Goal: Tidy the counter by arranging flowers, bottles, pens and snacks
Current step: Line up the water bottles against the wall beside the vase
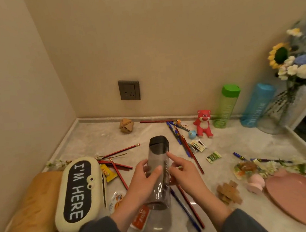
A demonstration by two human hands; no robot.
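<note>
A clear bottle (158, 171) is held off the bench (94, 138), above the middle of its front edge, between both hands. The left hand (143, 184) is wrapped round the left side of the barrel, with the thumb laid across the front. The right hand (187, 176) is closed on the right side, and its forefinger is stretched straight along the barrel toward the black cap (158, 143). So both sets of fingers are closed narrow on the bottle, and neither hand is free.

The bottle's long axis is tilted, not upright. The base is nearest the person and low, and the cap is pointed away toward the back wall. Pencils (187, 206) are scattered on the bench beneath it.

The green bottle (226, 107) and the blue bottle (257, 105) are standing upright against the wall at the back right of the bench. The blue one is just beside a glass vase (272, 117).

It is judged that the held bottle belongs with that pair. That place lies well apart from the hands, forward and to the right, so the right hand is the nearer one for the carry. The bottle would have to be swung up until its base faces down before it could be stood. The gap left of the green bottle looks the easier spot to reach.
</note>
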